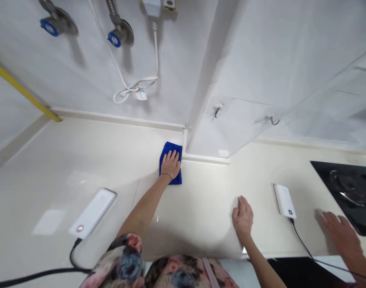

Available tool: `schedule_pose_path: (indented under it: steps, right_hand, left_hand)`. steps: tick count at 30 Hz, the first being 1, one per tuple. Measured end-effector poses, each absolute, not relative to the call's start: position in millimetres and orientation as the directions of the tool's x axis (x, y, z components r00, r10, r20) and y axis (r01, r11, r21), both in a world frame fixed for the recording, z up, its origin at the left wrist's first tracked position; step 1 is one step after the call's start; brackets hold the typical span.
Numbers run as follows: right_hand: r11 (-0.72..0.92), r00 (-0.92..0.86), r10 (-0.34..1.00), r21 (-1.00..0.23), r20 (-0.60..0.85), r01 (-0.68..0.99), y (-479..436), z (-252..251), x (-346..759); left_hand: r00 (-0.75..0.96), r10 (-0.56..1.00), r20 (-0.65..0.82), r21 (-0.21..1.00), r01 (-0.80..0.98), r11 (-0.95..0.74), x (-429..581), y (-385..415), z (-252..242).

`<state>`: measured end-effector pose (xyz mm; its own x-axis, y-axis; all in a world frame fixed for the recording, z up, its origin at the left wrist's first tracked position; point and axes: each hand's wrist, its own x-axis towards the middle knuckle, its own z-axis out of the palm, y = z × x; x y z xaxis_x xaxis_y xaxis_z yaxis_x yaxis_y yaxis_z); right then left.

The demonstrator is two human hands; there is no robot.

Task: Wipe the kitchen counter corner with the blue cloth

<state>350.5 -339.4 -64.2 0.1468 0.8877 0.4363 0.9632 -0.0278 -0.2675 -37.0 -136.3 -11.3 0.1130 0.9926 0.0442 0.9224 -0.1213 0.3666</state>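
Observation:
My left hand (171, 163) lies flat, fingers stretched out, on a small blue cloth (177, 180). The cloth sits on the cream counter (201, 208), pushed into the corner where a wall column meets the back wall. A thin bracelet circles that wrist. My right hand (243, 218) rests palm down on the bare counter nearer the front edge, fingers loosely together, holding nothing.
Another person's hand (341, 235) rests on the counter at far right, beside a black hob (347, 192). Two white power banks (93, 214) (285, 200) lie on the counter with black cables. The wall carries blue-tipped taps (117, 37), a coiled white cable (135, 86) and hooks (217, 110).

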Motion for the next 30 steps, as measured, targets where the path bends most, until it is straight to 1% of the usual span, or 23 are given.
schedule_pose_path:
  steps: [6,10,15,20,26,30]
  right_hand:
    - [-0.028,0.144,0.903,-0.277,0.405,0.960,-341,-61,351]
    - [-0.056,0.164,0.904,-0.269,0.396,0.962,-343,-59,350]
    - [-0.057,0.158,0.907,-0.259,0.389,0.964,-343,-59,351]
    - [-0.058,0.157,0.913,-0.262,0.376,0.963,-344,-58,350]
    - [-0.073,0.177,0.909,-0.274,0.376,0.959,-342,-59,349]
    - [-0.087,0.202,0.898,-0.291,0.392,0.953,-341,-63,349]
  left_hand:
    - [0.100,0.990,0.095,0.387,0.913,-0.129,-41,-82,-12]
    - [0.131,0.985,0.115,0.403,0.900,-0.167,-45,-53,-14]
    - [0.155,0.980,0.128,0.396,0.898,-0.194,-49,-21,-16]
    - [0.110,0.978,0.176,0.372,0.913,-0.169,-46,10,-18]
    - [0.088,0.978,0.188,0.340,0.929,-0.148,-45,24,-19]
    - [0.117,0.981,0.154,0.320,0.933,-0.161,-47,18,-17]
